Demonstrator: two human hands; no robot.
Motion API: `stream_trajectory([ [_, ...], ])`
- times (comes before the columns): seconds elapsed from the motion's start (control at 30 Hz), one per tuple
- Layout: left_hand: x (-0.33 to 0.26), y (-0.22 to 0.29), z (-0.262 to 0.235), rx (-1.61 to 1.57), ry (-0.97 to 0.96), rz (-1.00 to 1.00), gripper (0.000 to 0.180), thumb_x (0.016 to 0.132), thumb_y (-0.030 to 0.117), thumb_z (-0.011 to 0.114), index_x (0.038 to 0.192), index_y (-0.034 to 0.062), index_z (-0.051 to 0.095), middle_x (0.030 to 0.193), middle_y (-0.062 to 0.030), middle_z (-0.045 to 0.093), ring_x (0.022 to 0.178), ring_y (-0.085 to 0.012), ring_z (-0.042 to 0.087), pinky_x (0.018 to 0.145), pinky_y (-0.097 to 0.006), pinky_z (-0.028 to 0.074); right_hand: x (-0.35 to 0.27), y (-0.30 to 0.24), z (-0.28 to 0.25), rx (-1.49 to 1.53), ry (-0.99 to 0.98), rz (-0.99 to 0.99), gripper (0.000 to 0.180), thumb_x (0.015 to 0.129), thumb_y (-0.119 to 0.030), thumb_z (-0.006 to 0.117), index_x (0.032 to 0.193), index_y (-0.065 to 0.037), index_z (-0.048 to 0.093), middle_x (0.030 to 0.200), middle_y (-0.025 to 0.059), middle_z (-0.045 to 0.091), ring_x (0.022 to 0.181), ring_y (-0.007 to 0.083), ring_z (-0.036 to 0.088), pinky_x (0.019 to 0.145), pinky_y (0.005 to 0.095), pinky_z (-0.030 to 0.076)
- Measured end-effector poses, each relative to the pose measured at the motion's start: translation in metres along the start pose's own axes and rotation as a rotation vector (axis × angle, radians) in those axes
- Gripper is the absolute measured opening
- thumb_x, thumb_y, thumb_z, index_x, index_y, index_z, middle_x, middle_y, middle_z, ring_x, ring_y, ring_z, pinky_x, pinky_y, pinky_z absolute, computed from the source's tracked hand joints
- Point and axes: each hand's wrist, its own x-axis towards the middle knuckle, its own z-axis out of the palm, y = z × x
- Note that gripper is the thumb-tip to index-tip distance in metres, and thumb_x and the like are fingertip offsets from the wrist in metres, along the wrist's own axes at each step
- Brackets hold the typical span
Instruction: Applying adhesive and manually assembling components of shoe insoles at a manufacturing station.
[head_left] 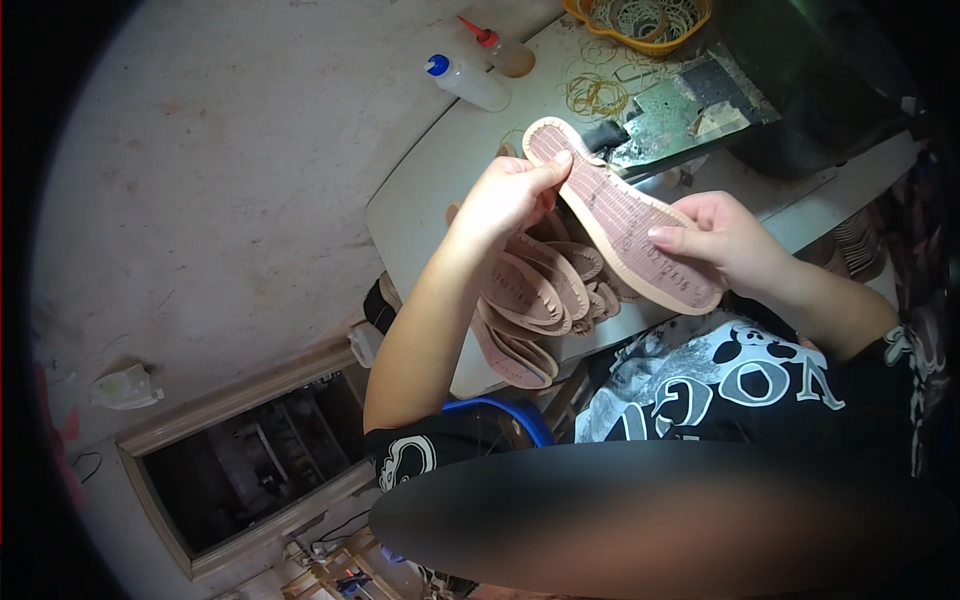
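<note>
Both hands were closed on one pink shoe insole (620,215), which was held in the air above the desk (420,190). The left hand (505,195) gripped the insole near its rounded upper end, with the thumb pressed on the patterned face. The right hand (725,240) held the lower end, the fingers curled around the edge and the thumb on top. The insole lay tilted, its upper end toward the far side of the desk.

Under the hands, a pile of similar insoles (530,300) rested on the desk and was partly hidden by the left forearm. Further away lay two squeeze bottles, one with a blue cap (465,80) and one with a red cap (497,48). An orange tray (640,20) held rubber bands, and more rubber bands (595,95) lay loose beside it. A dark plate (690,105), maybe a cutting mat, lay behind the insole.
</note>
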Motion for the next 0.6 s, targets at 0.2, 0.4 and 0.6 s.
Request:
stream_trajectory([
  [0.2,0.023,-0.003,-0.008,-0.044,0.074,0.153,0.039,0.087,0.037,0.067,0.064,0.0072,0.058,0.049,0.0038,0.044,0.040,-0.0041,0.031,0.039,-0.022,0.021,0.029,0.004,0.009,0.151,0.014,-0.097,0.026,0.092,-0.019,0.062,0.100,0.005,0.064,0.093,0.0100,0.068,0.078,0.0103,0.065,0.072,0.0256,0.053],
  [0.4,0.020,-0.030,-0.026,-0.175,0.078,0.335,0.035,0.093,0.034,0.059,0.076,0.0031,0.060,0.057,0.0003,0.056,0.043,-0.0074,0.048,0.038,-0.022,0.035,0.038,0.015,0.045,0.051,-0.036,-0.138,0.028,0.092,-0.022,0.062,0.103,0.004,0.064,0.094,0.0061,0.068,0.080,0.0090,0.063,0.073,0.0246,0.051],
  [0.6,-0.049,-0.105,-0.013,-0.517,0.384,0.593,0.042,0.097,0.038,0.051,0.113,-0.0014,0.053,0.098,-0.0122,0.065,0.087,-0.0157,0.061,0.078,-0.026,0.047,0.018,0.028,0.069,-0.091,-0.099,-0.190,0.029,0.091,-0.020,0.065,0.109,0.002,0.062,0.096,0.0045,0.067,0.083,0.0069,0.060,0.076,0.0234,0.049],
])
